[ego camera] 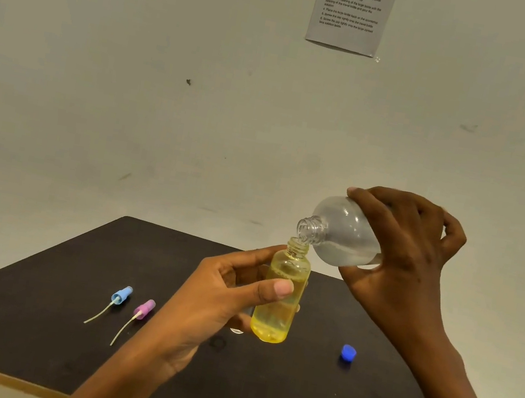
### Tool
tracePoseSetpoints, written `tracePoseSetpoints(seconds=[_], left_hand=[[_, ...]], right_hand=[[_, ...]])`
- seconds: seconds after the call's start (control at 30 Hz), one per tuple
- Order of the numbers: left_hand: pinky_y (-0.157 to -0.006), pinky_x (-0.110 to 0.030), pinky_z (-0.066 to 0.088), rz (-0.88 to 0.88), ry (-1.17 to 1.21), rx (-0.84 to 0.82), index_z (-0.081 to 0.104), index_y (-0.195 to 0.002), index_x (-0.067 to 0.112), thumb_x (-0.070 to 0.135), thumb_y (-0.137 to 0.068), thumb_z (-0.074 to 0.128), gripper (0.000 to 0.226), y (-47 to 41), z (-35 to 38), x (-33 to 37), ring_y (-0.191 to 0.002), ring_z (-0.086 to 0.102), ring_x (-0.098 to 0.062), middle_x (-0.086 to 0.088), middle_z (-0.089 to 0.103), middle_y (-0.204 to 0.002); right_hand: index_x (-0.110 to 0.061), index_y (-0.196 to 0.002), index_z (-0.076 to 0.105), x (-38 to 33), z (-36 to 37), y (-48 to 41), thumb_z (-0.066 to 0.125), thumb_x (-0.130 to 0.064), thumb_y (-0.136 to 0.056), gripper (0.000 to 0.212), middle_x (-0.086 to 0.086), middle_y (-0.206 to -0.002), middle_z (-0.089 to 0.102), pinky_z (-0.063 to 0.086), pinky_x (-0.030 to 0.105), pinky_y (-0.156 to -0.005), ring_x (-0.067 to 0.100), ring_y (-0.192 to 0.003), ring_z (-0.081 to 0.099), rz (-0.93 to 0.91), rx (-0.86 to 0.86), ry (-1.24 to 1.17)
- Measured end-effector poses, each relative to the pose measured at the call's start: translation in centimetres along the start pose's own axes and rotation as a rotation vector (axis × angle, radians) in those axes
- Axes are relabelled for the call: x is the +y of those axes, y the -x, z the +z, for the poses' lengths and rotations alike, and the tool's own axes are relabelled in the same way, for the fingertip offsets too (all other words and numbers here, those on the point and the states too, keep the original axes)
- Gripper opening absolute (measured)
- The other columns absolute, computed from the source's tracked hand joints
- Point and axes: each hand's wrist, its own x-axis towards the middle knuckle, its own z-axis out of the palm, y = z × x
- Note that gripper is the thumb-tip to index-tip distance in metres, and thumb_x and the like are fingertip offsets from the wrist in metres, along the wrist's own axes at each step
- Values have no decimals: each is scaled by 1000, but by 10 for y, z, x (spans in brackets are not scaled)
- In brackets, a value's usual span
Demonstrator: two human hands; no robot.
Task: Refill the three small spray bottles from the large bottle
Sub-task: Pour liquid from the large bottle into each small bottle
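My left hand (221, 292) grips a small yellow bottle (279, 309), uncapped and held upright above the dark table (58, 331). My right hand (407, 258) holds the large clear bottle (342, 233) tipped over to the left, its open threaded neck touching the mouth of the yellow bottle. The yellow bottle looks nearly full of liquid. A blue spray head (121, 295) and a pink spray head (144, 309), each with a thin dip tube, lie on the table to the left. The other small bottles are hidden.
A dark blue cap (348, 353) lies on the table to the right, below my right forearm. A small clear object (236, 330) peeks out beneath my left hand. A printed instruction sheet (351, 12) is taped on the pale wall behind.
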Motion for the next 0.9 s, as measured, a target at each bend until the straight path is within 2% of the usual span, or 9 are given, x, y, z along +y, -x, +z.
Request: tracePoseSetpoints(seconds=[0.27, 0.4, 0.73, 0.9], left_hand=[[-69, -37, 59, 11, -12, 2, 64, -113, 30, 31, -61, 71, 53, 0, 0, -1, -94, 71, -21, -1, 73, -105], [-60, -29, 59, 6, -2, -2, 64, -114, 28, 28, -63, 70, 52, 0, 0, 0, -91, 72, -22, -1, 73, -104], [-65, -33, 59, 5, -3, 3, 64, -113, 29, 30, -62, 70, 51, 1, -1, 1, -92, 72, -22, -1, 73, -105], [-66, -35, 60, 5, -1, 10, 65, -112, 29, 30, -62, 71, 51, 1, -1, 1, -93, 71, -22, -1, 73, -105]], right_hand=[[-29, -119, 45, 0, 0, 0, 72, -13, -54, 73, 3, -113, 58, 21, 43, -95, 24, -114, 42, -4, 0, -7], [-29, -119, 45, 0, 0, 0, 69, -15, -55, 70, 3, -113, 58, 21, 43, -95, 24, -114, 43, -1, 2, -8], [-28, -119, 46, -4, 3, 2, 67, -24, -58, 65, 2, -112, 59, 22, 40, -93, 23, -112, 45, 26, 3, -57], [-29, -119, 45, -4, 2, 0, 69, -22, -58, 66, 2, -111, 59, 22, 41, -93, 23, -112, 45, 16, 8, -52]])
